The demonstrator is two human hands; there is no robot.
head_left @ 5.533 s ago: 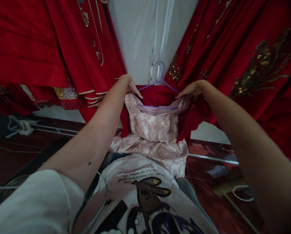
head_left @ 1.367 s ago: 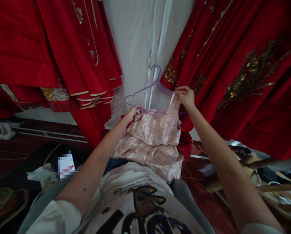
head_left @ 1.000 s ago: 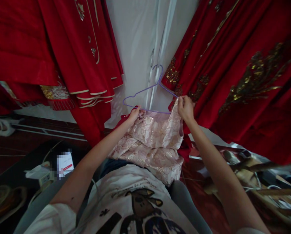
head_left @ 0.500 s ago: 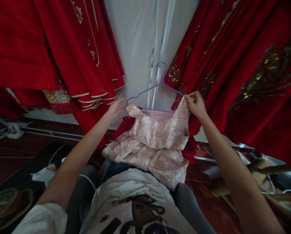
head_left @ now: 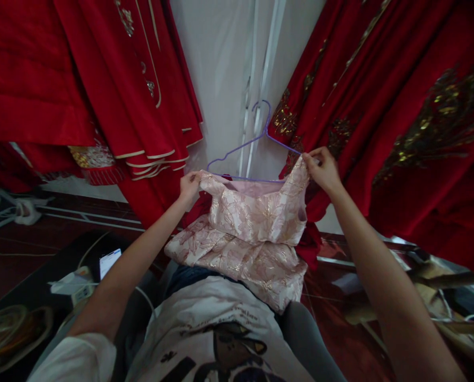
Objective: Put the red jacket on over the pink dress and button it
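A small pink and gold brocade dress (head_left: pixel 256 223) hangs in front of me, its skirt resting on my lap. My left hand (head_left: pixel 190 185) is closed on the dress's left shoulder. My right hand (head_left: pixel 321 168) pinches the right shoulder against the right end of a purple wire hanger (head_left: pixel 237 151). The hanger's bar runs along the neckline, and its hook points up towards the white wall. A red cloth (head_left: pixel 312 244) shows behind the dress.
Red embroidered garments (head_left: pixel 81 79) hang on the left, more red and gold fabric (head_left: pixel 400 106) on the right, with a white wall (head_left: pixel 225 63) between. On the dark red floor lie a power strip and phone (head_left: pixel 86 276), cables (head_left: pixel 18 209), and clutter at the right (head_left: pixel 439 286).
The red cloth that lay over the hanger is now behind the dress. My left hand let go, then took the left shoulder again. My right hand stayed on the right shoulder.
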